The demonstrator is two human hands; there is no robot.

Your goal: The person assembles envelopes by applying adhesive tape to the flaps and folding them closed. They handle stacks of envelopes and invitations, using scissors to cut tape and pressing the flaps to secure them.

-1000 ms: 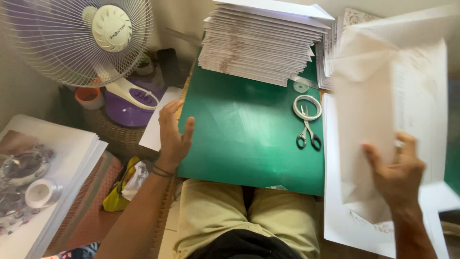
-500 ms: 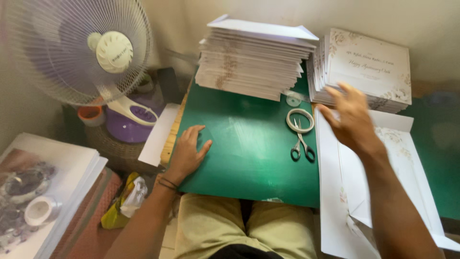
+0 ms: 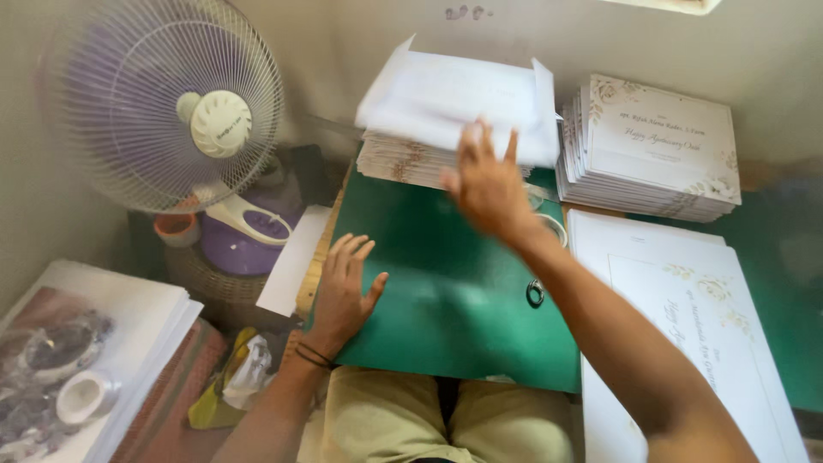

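Head view: right hand (image 3: 487, 184) pinching a white folded sheet (image 3: 454, 99) over the far stack (image 3: 403, 159); left hand (image 3: 343, 287) flat, empty, on green mat (image 3: 446, 291). Sloppy drop could probably topple that stack.

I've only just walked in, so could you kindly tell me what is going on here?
A person sits at a green board. The right hand lifts a white envelope above the envelope stack at the board's far edge, while the left hand lies flat on the board. A second stack of printed cards sits to the right.
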